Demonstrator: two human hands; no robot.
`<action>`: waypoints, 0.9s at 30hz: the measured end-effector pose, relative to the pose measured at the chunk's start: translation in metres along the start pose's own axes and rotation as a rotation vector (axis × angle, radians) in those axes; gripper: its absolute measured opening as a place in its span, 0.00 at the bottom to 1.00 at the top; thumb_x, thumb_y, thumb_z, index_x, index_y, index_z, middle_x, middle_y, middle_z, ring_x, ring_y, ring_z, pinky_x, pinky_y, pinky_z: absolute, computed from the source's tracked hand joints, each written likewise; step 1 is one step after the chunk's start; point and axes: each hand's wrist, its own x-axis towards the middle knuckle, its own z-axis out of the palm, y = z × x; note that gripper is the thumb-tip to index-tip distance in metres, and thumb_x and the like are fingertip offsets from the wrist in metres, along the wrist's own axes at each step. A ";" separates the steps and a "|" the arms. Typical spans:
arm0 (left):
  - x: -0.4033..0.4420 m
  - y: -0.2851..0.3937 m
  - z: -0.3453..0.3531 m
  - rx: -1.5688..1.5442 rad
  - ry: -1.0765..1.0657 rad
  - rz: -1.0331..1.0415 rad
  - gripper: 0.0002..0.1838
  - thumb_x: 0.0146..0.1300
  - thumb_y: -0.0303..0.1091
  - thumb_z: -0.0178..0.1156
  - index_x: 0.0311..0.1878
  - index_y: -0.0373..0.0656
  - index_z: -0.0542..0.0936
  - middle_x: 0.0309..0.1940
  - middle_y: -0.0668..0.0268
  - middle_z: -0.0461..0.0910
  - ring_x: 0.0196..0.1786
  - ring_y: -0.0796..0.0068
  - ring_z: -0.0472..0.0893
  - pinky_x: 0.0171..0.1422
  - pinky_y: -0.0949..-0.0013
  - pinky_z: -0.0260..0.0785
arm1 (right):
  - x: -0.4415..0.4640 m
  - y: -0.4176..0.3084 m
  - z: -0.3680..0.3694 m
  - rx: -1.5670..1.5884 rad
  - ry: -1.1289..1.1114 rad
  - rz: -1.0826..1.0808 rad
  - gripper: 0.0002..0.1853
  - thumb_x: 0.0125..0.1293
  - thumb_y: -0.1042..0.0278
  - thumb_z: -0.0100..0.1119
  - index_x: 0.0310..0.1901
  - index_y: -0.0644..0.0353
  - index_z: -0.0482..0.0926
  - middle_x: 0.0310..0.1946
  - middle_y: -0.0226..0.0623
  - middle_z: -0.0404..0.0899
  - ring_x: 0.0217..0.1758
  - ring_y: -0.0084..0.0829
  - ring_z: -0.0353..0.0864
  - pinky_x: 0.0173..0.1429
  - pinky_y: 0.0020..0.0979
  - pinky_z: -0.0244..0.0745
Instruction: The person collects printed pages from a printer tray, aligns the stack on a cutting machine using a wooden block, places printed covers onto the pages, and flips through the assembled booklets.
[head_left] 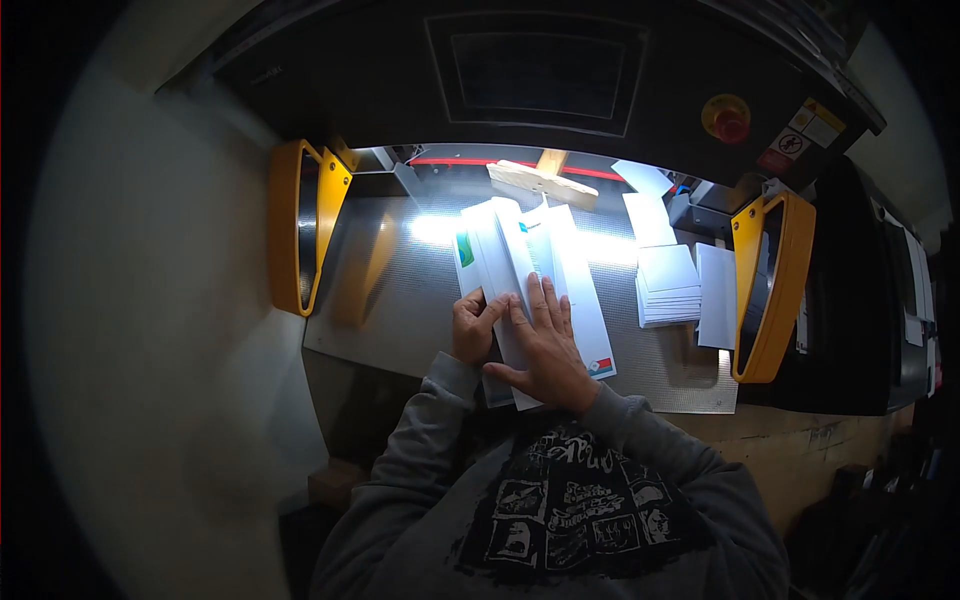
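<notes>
In the head view a white printed sheet of paper or thin card (580, 290) lies at a slant on the metal work surface, with a fold raised along its middle. It carries a green patch at its upper left and a small red and blue logo at its lower right. My left hand (474, 328) is closed at the sheet's left edge, fingers curled and thumb pressed near the fold. Spread flat over the lower middle, my right hand (552, 350) has its fingers stretched along the fold and its thumb pointing left. The sheet's lower part is partly covered by my hands.
A stack of white cards (668, 285) and loose white pieces lie to the right on the perforated metal surface (385, 300). Yellow brackets (290, 230) flank it. Behind the sheet is a wooden block (540, 184). A dark panel with a screen (535, 75) and red button (731, 125) overhangs.
</notes>
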 end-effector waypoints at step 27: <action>0.008 0.003 -0.010 0.012 -0.019 -0.131 0.14 0.65 0.36 0.58 0.44 0.32 0.78 0.35 0.58 0.83 0.33 0.71 0.84 0.42 0.69 0.79 | -0.027 0.082 -0.031 0.458 0.068 0.375 0.40 0.68 0.41 0.51 0.67 0.71 0.62 0.67 0.58 0.63 0.76 0.50 0.52 0.75 0.57 0.35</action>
